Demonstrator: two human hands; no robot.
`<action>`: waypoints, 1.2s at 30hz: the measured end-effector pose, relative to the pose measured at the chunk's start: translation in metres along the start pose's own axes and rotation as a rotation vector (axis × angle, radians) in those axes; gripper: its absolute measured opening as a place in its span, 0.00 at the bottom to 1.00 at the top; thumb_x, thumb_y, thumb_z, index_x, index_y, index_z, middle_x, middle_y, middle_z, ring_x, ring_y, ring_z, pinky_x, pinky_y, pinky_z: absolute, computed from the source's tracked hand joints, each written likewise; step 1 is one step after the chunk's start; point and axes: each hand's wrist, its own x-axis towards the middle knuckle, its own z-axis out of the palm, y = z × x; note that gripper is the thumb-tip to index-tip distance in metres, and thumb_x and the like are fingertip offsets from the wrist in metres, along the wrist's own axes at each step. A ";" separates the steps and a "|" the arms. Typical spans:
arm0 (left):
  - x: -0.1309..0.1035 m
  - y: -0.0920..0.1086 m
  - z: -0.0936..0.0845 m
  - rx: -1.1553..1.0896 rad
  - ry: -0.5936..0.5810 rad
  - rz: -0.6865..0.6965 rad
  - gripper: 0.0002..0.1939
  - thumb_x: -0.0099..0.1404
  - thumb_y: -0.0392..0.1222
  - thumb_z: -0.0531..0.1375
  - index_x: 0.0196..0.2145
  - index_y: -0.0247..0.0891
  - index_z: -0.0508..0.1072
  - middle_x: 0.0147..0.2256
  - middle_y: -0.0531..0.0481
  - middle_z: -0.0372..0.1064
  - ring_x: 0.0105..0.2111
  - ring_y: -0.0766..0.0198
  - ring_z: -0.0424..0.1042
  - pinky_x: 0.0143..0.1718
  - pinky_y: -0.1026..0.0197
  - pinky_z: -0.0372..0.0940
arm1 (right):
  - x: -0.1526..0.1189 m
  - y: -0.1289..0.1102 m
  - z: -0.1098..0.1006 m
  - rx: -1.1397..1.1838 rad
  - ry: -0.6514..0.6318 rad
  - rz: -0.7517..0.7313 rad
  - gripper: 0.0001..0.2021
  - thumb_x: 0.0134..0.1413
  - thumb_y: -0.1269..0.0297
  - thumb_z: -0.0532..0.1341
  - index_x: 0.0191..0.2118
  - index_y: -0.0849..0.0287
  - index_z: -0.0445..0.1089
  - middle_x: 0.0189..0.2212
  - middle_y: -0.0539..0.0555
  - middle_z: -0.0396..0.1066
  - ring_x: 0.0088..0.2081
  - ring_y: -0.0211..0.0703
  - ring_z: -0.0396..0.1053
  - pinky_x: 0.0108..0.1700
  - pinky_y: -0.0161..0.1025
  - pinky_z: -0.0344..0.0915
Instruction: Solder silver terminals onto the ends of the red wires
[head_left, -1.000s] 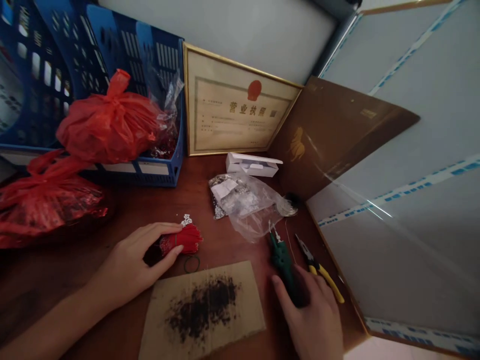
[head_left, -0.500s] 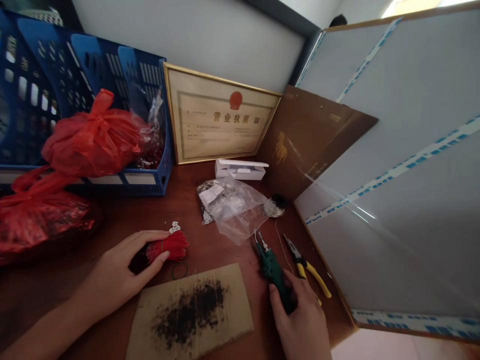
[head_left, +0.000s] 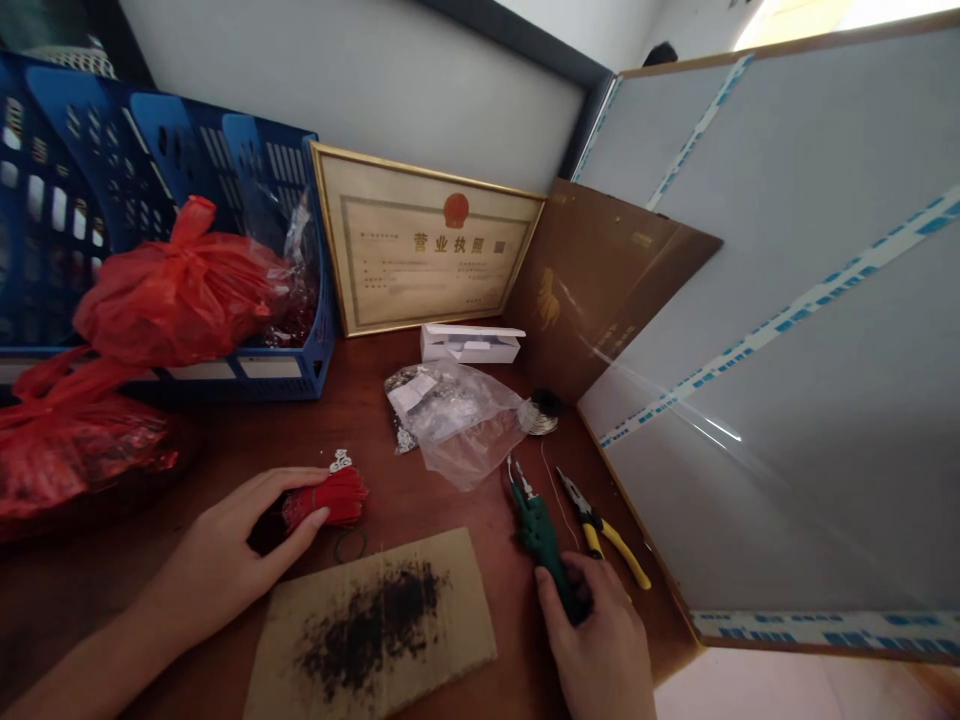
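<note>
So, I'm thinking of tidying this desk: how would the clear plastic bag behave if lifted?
The clear plastic bag would probably be floppy: its film looks thin and wrinkled. Its left end may sag heaviest, as small pieces bunch there. Lifting might nudge the wire spool by its right end.

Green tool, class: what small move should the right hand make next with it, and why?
Perhaps draw the green tool back a little: the right hand curls around it, and its metal tips point toward the plastic bag, close by.
</note>
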 end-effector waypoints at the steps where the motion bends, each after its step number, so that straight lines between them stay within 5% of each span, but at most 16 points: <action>1: 0.000 0.000 0.000 0.003 0.000 0.004 0.18 0.73 0.60 0.61 0.55 0.53 0.75 0.53 0.56 0.80 0.50 0.51 0.82 0.58 0.48 0.76 | 0.000 0.000 0.001 -0.001 -0.001 -0.003 0.18 0.70 0.47 0.62 0.44 0.57 0.77 0.37 0.58 0.79 0.36 0.54 0.80 0.38 0.48 0.75; 12: -0.004 -0.006 0.001 0.099 0.054 0.117 0.18 0.76 0.54 0.60 0.59 0.46 0.71 0.56 0.45 0.76 0.55 0.48 0.78 0.59 0.48 0.71 | -0.003 -0.003 0.017 -0.071 -0.020 -0.058 0.18 0.76 0.49 0.52 0.50 0.57 0.72 0.46 0.64 0.77 0.47 0.64 0.78 0.49 0.57 0.72; 17: 0.016 0.036 -0.013 0.214 0.142 0.265 0.25 0.73 0.50 0.63 0.64 0.45 0.67 0.62 0.40 0.69 0.61 0.45 0.71 0.64 0.42 0.65 | -0.002 0.003 0.020 -0.069 0.020 -0.083 0.21 0.76 0.44 0.52 0.47 0.56 0.72 0.44 0.63 0.78 0.44 0.62 0.79 0.47 0.54 0.72; 20: 0.048 0.079 -0.002 0.254 -0.028 0.356 0.32 0.71 0.51 0.66 0.68 0.44 0.64 0.66 0.38 0.66 0.64 0.44 0.68 0.65 0.43 0.65 | 0.001 0.007 0.021 -0.059 0.033 -0.101 0.24 0.75 0.40 0.51 0.46 0.57 0.72 0.42 0.63 0.78 0.43 0.62 0.79 0.45 0.54 0.72; 23: 0.089 0.102 0.028 0.383 -0.228 0.351 0.45 0.69 0.50 0.68 0.76 0.40 0.54 0.74 0.33 0.54 0.72 0.41 0.59 0.71 0.41 0.59 | 0.005 0.007 0.020 -0.052 0.021 -0.114 0.27 0.75 0.39 0.50 0.45 0.59 0.72 0.40 0.64 0.77 0.41 0.63 0.78 0.44 0.55 0.72; 27: 0.130 0.094 0.069 0.452 -0.363 0.330 0.53 0.64 0.49 0.74 0.78 0.45 0.53 0.76 0.33 0.51 0.74 0.33 0.53 0.72 0.31 0.53 | 0.006 0.002 0.017 -0.051 -0.006 -0.081 0.26 0.74 0.40 0.50 0.46 0.59 0.72 0.41 0.64 0.76 0.43 0.65 0.77 0.44 0.56 0.71; 29: 0.138 0.085 0.081 0.475 -0.410 0.298 0.50 0.65 0.47 0.73 0.77 0.45 0.55 0.76 0.32 0.52 0.74 0.30 0.53 0.71 0.29 0.53 | 0.005 -0.002 0.013 -0.056 -0.031 -0.038 0.23 0.72 0.42 0.53 0.46 0.58 0.71 0.42 0.63 0.76 0.43 0.65 0.77 0.43 0.55 0.70; 36: 0.152 0.073 0.080 0.505 -0.486 0.217 0.39 0.73 0.41 0.65 0.76 0.45 0.58 0.74 0.37 0.56 0.71 0.35 0.57 0.67 0.32 0.58 | 0.006 -0.007 0.005 -0.070 -0.104 0.052 0.21 0.66 0.44 0.56 0.47 0.57 0.71 0.44 0.64 0.76 0.47 0.69 0.76 0.45 0.55 0.68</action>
